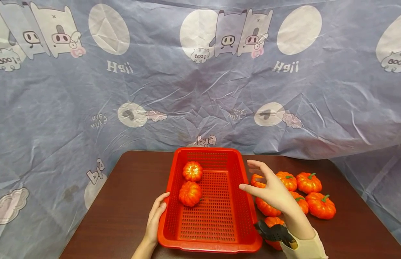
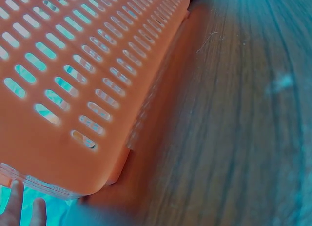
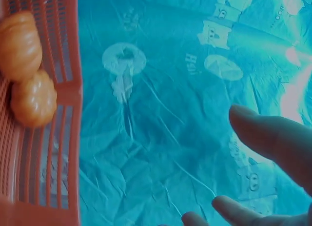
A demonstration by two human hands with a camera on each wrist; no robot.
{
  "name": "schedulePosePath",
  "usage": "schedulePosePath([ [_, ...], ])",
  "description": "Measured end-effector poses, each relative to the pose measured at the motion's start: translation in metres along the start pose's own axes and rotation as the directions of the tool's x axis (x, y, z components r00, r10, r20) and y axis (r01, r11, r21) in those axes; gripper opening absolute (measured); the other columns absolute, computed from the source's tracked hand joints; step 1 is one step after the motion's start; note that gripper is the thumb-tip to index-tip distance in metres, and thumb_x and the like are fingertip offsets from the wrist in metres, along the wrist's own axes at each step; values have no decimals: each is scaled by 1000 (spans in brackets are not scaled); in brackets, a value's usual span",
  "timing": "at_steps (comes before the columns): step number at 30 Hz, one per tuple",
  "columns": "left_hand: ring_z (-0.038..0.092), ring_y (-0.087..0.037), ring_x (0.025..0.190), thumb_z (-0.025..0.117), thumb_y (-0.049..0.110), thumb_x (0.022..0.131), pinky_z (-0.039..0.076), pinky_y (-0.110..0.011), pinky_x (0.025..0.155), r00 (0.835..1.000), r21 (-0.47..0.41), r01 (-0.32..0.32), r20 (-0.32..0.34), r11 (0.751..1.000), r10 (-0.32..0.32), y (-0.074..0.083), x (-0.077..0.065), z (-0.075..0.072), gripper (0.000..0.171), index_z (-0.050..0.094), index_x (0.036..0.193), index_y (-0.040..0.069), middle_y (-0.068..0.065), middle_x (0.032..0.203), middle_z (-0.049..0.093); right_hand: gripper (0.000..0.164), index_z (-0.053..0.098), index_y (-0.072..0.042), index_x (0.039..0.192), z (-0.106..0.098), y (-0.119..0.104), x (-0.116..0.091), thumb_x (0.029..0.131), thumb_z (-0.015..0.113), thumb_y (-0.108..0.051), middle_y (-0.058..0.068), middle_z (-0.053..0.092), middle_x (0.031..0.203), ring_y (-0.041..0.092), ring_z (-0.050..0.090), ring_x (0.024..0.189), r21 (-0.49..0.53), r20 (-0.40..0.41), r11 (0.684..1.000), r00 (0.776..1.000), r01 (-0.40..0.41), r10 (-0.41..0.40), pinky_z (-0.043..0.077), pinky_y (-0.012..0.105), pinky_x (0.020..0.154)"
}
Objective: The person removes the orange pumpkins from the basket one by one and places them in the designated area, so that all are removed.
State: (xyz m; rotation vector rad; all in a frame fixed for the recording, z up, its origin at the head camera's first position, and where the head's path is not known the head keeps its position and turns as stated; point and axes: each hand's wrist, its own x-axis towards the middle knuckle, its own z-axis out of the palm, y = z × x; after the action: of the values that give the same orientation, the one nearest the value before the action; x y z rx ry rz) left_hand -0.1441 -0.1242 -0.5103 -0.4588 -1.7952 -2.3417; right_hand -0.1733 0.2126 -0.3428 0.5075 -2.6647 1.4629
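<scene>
A red plastic basket with slotted walls stands on the table, with two small orange pumpkins, an upper one and a lower one, along its left inner side. My left hand touches the basket's left rim, its extended fingers showing at the lower left of the left wrist view. Over the basket's right side and the pumpkins beside it, my right hand is raised, thumb and fingers apart, holding nothing. It partly hides several orange pumpkins, among them one with a green stem.
The dark brown table extends on both sides of the basket. Behind it hangs a grey-blue printed cloth. A black strap circles the right wrist, above a pale yellow sleeve, near the basket's front right corner.
</scene>
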Motion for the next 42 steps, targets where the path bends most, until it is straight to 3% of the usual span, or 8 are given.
schedulePosePath([
  [6, 50, -22, 113, 28, 10, 102, 45, -31, 89, 1000, 8, -1, 0, 1000, 1, -1, 0, 0, 39, 32, 137, -5, -23, 131, 41, 66, 43, -10, 135, 12, -1, 24, 80, 76, -28, 13, 48, 131, 33, 49, 117, 37, 38, 999, 999, 33, -35, 39, 51, 95],
  [16, 51, -22, 112, 29, 10, 102, 45, -31, 89, 1000, 10, 0, -10, 1000, 0, -1, -1, 0, 38, 32, 136, -6, -21, 130, 43, 60, 46, -5, 130, 42, -11, 54, 79, 76, -17, 16, 50, 129, 34, 49, 119, 210, 74, 977, 996, 39, -56, 39, 49, 97],
  [23, 51, -22, 113, 29, 10, 101, 45, -30, 90, 1000, 1, -11, -9, 1000, 11, -1, 0, -1, 38, 33, 136, -6, -21, 131, 43, 60, 47, -6, 130, 68, -12, 70, 79, 76, -17, 13, 48, 132, 32, 48, 120, 277, 135, 961, 991, -26, -12, 39, 48, 97],
  [35, 50, -23, 113, 29, 10, 101, 44, -30, 90, 1000, 0, -3, -3, 1000, 3, -1, 1, 1, 38, 32, 136, -6, -23, 131, 42, 59, 45, -4, 132, 114, 14, 79, 81, 73, -11, 17, 51, 129, 35, 51, 116, 393, 116, 917, 993, -67, 23, 43, 42, 94],
  [42, 51, -22, 112, 29, 10, 101, 45, -30, 89, 1000, 4, -9, -14, 1000, 9, 0, 1, 0, 38, 33, 136, -6, -22, 130, 43, 57, 50, -5, 126, 132, 24, 80, 77, 77, -14, 19, 50, 127, 36, 51, 116, 391, 129, 908, 986, -152, 109, 46, 43, 88],
])
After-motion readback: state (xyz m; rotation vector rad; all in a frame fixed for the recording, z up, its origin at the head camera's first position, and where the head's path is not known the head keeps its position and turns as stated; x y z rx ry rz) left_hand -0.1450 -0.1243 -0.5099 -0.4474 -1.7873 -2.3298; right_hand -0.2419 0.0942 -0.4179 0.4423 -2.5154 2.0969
